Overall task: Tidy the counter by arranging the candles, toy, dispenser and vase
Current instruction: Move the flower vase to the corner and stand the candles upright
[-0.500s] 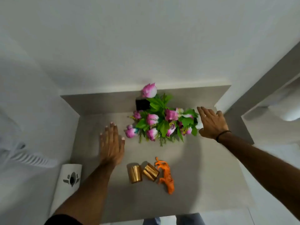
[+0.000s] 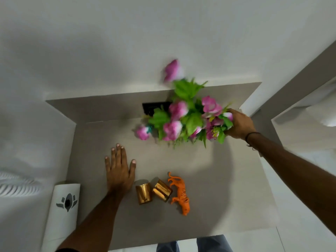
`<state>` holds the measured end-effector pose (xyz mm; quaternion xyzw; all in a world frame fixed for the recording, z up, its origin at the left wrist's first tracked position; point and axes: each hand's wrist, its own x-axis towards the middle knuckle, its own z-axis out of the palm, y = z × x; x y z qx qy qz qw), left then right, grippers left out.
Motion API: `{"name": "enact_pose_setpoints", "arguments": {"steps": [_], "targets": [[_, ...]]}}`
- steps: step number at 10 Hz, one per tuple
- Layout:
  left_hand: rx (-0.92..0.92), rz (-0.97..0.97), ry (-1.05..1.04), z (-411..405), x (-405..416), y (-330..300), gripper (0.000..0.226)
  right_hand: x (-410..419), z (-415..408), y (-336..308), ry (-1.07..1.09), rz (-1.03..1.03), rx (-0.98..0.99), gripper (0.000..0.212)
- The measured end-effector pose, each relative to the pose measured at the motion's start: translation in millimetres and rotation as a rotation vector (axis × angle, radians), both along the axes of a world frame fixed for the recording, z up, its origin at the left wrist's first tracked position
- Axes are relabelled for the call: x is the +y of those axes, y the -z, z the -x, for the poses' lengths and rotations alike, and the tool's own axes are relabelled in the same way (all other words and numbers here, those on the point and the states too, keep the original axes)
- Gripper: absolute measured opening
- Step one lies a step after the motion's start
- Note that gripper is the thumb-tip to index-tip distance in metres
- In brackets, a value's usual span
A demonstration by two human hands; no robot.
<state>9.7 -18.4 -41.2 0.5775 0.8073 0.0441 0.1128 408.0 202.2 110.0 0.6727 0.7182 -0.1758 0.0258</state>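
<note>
A bunch of pink flowers with green leaves (image 2: 183,115) fills the back right of the grey counter (image 2: 209,179); its vase is hidden under the blooms. My right hand (image 2: 240,124) grips it at its right side, and the flowers look blurred. My left hand (image 2: 120,171) lies flat on the counter, fingers spread, holding nothing. Just right of it stand two gold candle holders (image 2: 143,193) (image 2: 162,190), side by side. An orange toy tiger (image 2: 180,193) lies next to them. A white dispenser (image 2: 66,200) with a dark lotus mark sits at the left edge.
A black wall socket (image 2: 151,108) sits behind the flowers on the back splash. White walls close in the counter at the left and back. A white basin (image 2: 323,113) lies to the right. My legs show below the counter's front edge.
My right hand has closed on the flower bunch, which has shifted to the right and back and is blurred. My left hand stays flat on the counter.
</note>
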Motion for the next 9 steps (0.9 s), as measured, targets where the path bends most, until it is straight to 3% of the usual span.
{"name": "enact_pose_setpoints", "arguments": {"steps": [1,2,4,5,6,7,8,9], "targets": [[-0.004,0.012,0.005,1.2,-1.3,1.8,0.08,10.1,-35.2,27.6,0.154,0.078,0.1,0.067],[-0.018,0.015,-0.005,-0.7,0.4,1.7,0.081,4.5,-44.9,20.6,0.262,0.342,0.082,0.051],[-0.032,0.026,-0.021,1.0,0.3,1.1,0.083,-0.9,-45.3,2.0,0.347,0.405,0.001,0.048],[-0.047,0.046,-0.019,0.8,0.3,-2.8,0.086,-12.6,-58.5,37.1,0.626,0.386,0.264,0.051],[-0.124,0.091,-0.037,0.9,0.7,-12.6,0.086,-48.2,-38.4,38.4,0.695,0.223,0.445,0.057],[-0.226,0.076,-0.1,0.5,-3.8,-27.6,0.07,-110.0,-1.9,44.6,0.612,0.112,0.459,0.052],[-0.345,0.002,-0.157,-6.0,-14.0,-44.7,0.046,-156.9,45.1,44.8,0.331,0.119,0.473,0.043],[-0.471,0.209,-0.199,-18.6,-24.9,-62.5,0.049,-182.3,97.0,41.0,-0.01,0.194,0.41,0.047]]}}
